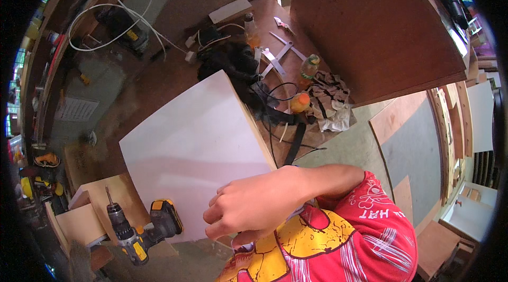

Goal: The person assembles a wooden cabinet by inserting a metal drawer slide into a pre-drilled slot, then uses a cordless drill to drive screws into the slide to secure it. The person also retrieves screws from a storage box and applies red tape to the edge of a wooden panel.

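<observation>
My right hand (246,202) is over the near end of the white board (190,133), fingers curled close together; my palm is hidden, so I can't tell if they pinch anything. The board lies face up, the drill (136,242) at its near left corner. I'd judge it stiff, fairly heavy and slippery on its smooth face, with corners that could chip: best gripped with 2 hands by opposite edges.

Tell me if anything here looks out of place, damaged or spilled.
The crumpled brown material looks untidy, heaped beside the orange-capped bottle, and a white cable lies in loose loops at upper left. No spill or damage stands out on the white panel.
</observation>
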The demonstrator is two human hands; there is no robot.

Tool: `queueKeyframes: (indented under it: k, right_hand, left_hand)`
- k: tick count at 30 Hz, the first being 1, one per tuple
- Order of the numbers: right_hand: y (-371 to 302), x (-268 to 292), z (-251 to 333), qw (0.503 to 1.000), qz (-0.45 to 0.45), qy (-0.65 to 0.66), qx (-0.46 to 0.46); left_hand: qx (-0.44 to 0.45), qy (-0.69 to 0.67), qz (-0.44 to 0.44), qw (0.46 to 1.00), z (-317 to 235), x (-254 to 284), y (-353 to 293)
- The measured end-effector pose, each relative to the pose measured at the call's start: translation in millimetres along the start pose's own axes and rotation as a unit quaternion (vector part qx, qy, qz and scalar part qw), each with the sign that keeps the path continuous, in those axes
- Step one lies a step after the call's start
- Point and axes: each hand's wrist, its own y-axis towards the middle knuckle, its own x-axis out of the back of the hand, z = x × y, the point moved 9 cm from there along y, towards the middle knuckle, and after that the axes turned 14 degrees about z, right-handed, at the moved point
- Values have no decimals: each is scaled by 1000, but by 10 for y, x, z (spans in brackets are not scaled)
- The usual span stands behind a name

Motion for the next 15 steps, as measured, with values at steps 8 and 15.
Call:
queueKeyframes:
  k: [8,15]
  right_hand:
    - [-83,58,-82,996,24,81,-13]
    - [-21,-44,-144,984,168,50,-24]
  left_hand:
    - [-22,-76,4,997,-80,-38,-83]
    - [11,-219,12,976,-118,-266,-245]
